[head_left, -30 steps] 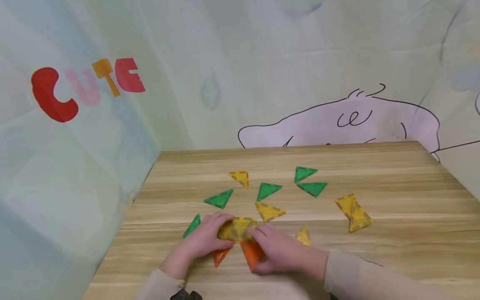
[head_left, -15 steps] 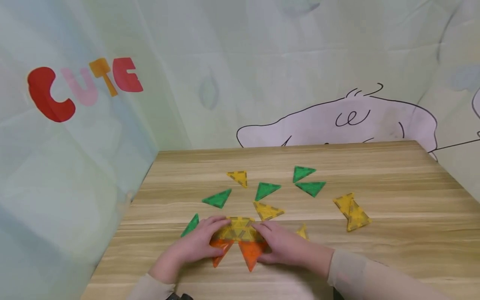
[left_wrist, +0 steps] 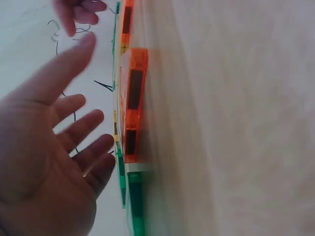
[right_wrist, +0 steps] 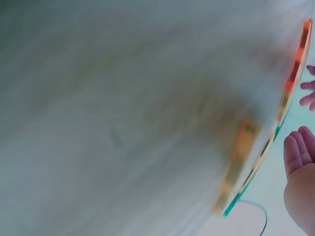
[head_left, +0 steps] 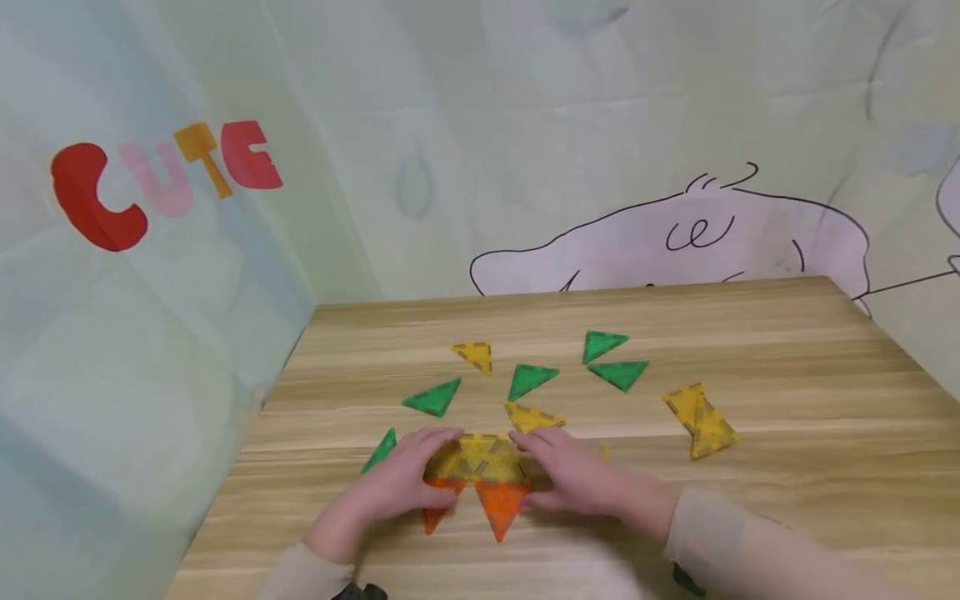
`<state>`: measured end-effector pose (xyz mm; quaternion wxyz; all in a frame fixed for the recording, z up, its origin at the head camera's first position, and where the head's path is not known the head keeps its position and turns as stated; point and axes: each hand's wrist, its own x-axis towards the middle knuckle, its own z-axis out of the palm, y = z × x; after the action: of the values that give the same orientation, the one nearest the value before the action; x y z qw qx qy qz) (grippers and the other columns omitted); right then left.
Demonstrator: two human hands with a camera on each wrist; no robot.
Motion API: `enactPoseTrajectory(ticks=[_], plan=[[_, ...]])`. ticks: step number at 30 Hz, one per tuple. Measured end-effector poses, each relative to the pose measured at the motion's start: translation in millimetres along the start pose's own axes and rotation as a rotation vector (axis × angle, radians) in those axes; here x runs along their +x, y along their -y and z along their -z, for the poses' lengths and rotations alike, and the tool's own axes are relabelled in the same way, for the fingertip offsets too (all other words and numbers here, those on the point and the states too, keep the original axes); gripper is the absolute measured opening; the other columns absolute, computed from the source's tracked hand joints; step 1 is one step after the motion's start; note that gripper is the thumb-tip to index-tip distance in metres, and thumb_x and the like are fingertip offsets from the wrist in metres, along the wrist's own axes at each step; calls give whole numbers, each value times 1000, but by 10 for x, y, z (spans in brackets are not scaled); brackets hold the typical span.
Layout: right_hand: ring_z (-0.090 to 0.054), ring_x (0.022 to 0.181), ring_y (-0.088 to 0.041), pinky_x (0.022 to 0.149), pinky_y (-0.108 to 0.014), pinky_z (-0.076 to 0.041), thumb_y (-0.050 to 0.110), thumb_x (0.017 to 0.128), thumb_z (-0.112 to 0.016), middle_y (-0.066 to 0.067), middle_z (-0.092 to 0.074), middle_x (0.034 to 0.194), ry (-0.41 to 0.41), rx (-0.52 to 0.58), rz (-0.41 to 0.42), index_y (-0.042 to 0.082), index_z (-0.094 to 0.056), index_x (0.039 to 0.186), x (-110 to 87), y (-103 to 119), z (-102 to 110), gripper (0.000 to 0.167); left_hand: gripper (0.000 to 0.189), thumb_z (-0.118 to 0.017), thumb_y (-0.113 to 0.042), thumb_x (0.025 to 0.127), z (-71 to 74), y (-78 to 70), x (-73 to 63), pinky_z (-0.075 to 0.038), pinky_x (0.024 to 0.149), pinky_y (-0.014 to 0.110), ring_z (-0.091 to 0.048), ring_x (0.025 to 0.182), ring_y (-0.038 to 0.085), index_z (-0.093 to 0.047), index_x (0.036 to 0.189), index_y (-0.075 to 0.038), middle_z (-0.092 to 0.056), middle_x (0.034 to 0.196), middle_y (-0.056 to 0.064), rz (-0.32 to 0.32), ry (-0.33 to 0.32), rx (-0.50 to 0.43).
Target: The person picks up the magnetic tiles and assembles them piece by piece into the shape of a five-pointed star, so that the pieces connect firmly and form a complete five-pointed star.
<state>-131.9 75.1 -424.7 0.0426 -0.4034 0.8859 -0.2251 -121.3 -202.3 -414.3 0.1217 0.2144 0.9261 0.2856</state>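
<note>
Far left is the backdrop with the CUTE lettering (head_left: 174, 175), then the slanted left edge of the wooden table (head_left: 292, 492). There's a decent strip of wood between that edge and the first green triangle (head_left: 378, 451), but that one sits just beside the left hand (head_left: 401, 479), so it's snug there. A second green triangle (head_left: 433, 398) lies a bit farther back. Left hand's in a wide, loose curve, gripping nothing; the left wrist cam shows a gap between thumb and tiles, though from the head view the thumb covers part of the left orange triangle (head_left: 435, 521).

Middle: the yellow patch (head_left: 480, 458) lies flat between both hands, with that orange piece and the right orange triangle (head_left: 501, 507) touching its near edge, and a wedge of wood between the two oranges. Behind it are a yellow triangle (head_left: 478, 356), a green one (head_left: 531, 381) and a closer yellow one (head_left: 531, 417), tight by the right fingertips.

Right hand (head_left: 577, 479) is also wide with nothing in it, round the patch's right end. Past it, two greens (head_left: 621, 375) nearly meet, then two touching yellow triangles (head_left: 712, 429). Most elbow room's between those and the right edge.
</note>
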Motion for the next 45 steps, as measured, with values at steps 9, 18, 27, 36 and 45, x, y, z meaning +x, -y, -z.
enactPoseTrajectory(ticks=[9, 18, 27, 36, 45], plan=[[-53, 110, -27, 92, -43, -44, 30, 81, -73, -10, -58, 119, -100, -56, -23, -2, -42, 136, -207, -337, 318, 70, 73, -73, -37, 79, -11, -167, 235, -26, 105, 51, -35, 130, 30, -42, 141, -12, -43, 141, 8, -43, -5, 49], [-55, 106, -30, 89, -47, -45, 25, 79, -76, -12, -59, 117, -170, -59, -116, -3, -46, 133, -499, -689, 518, 68, 70, -70, -39, 83, -41, -416, 528, -26, 106, 48, -35, 131, 26, -42, 140, -11, -45, 140, 3, -113, 19, 84], [-52, 105, -26, 88, -45, -44, 27, 79, -75, -7, -60, 116, -161, -56, -66, -2, -48, 132, -654, -751, 523, 66, 66, -69, -38, 84, -168, -699, 830, -27, 105, 47, -41, 126, 25, -43, 139, -12, -51, 134, 3, -182, 73, 164], [-54, 104, -20, 91, -43, -44, 33, 81, -72, 0, -61, 111, -67, -8, -44, 3, -50, 130, -630, -601, 415, 62, 60, -67, -37, 85, -252, -644, 966, -34, 96, 42, -45, 108, 22, -47, 135, -12, -54, 115, 3, -87, 2, 242], [-53, 100, -17, 89, -41, -44, 32, 80, -74, 5, -59, 105, 10, 4, -62, 5, -54, 124, -608, -649, 382, 56, 62, -65, -35, 87, -314, -626, 1020, -35, 101, 41, -45, 119, 26, -42, 138, -8, -51, 127, 9, -92, 29, 253]])
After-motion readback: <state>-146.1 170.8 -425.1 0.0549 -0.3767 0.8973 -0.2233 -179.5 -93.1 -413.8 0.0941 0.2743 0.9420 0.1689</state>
